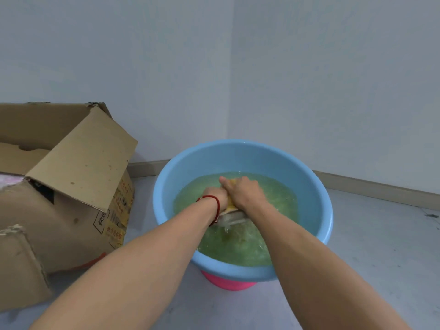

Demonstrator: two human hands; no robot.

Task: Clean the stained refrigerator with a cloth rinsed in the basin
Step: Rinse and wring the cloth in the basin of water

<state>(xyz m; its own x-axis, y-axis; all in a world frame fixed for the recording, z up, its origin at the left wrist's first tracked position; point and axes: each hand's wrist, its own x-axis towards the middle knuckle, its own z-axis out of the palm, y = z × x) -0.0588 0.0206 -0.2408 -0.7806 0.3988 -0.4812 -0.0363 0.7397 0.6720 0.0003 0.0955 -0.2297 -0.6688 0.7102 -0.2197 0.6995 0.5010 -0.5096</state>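
A light blue basin [316, 186] stands on the floor in the room's corner, holding greenish water. Both hands are over its middle, pressed side by side around a yellow cloth [230, 204]. My left hand [215, 196], with a red string at the wrist, grips the cloth's left side. My right hand [242, 191] is closed over its top and right side. A pale wet end of the cloth hangs below the hands, and water runs off it into the basin. The refrigerator is not in view.
An open cardboard box [71, 198] with raised flaps stands left of the basin, almost touching it. A pink basin [228, 283] shows under the blue one's front. Two pale walls meet behind the basin; grey floor extends to the right.
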